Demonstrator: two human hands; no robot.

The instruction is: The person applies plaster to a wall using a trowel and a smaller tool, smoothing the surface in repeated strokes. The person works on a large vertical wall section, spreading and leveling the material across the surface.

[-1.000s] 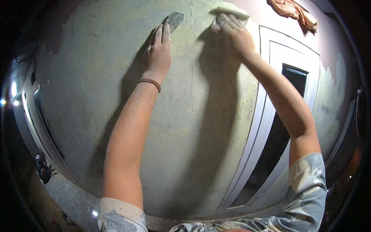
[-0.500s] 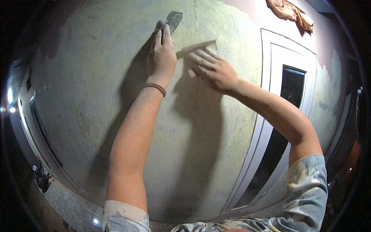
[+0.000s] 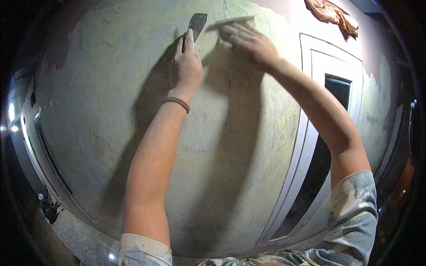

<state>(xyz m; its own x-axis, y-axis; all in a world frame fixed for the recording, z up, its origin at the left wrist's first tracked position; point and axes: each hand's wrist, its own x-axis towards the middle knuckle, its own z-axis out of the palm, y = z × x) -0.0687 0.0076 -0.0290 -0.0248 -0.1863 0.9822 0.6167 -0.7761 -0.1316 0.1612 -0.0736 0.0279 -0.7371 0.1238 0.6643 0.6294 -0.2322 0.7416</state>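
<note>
My left hand (image 3: 186, 66) is raised against the wall, its fingers closed round a putty knife (image 3: 198, 22) whose dark blade points up. Dust coats the fingers, and a brown bead bracelet (image 3: 177, 103) circles that wrist. To its right, my right hand (image 3: 248, 42) is blurred by motion, gripping a wide, flat scraper (image 3: 237, 20). The scraper's long edge lies against the upper wall; the hand hides most of its body. Both hands work in front of the patchy greenish plastered wall (image 3: 88, 133), which shows streaks and a thin vertical line near the top.
To the right stands a white-framed door (image 3: 307, 57) with dark glass. An orange checked cloth (image 3: 333, 17) hangs above it. Pinkish bare wall (image 3: 284, 11) borders the plaster at the top. A grey ledge or floor strip (image 3: 84, 232) curves along the lower left, with dark items (image 3: 49, 207) beside it.
My right hand has moved up the wall with the wide scraper, its arm stretching higher. The left hand stays nearly in place, the putty knife turned slightly.
</note>
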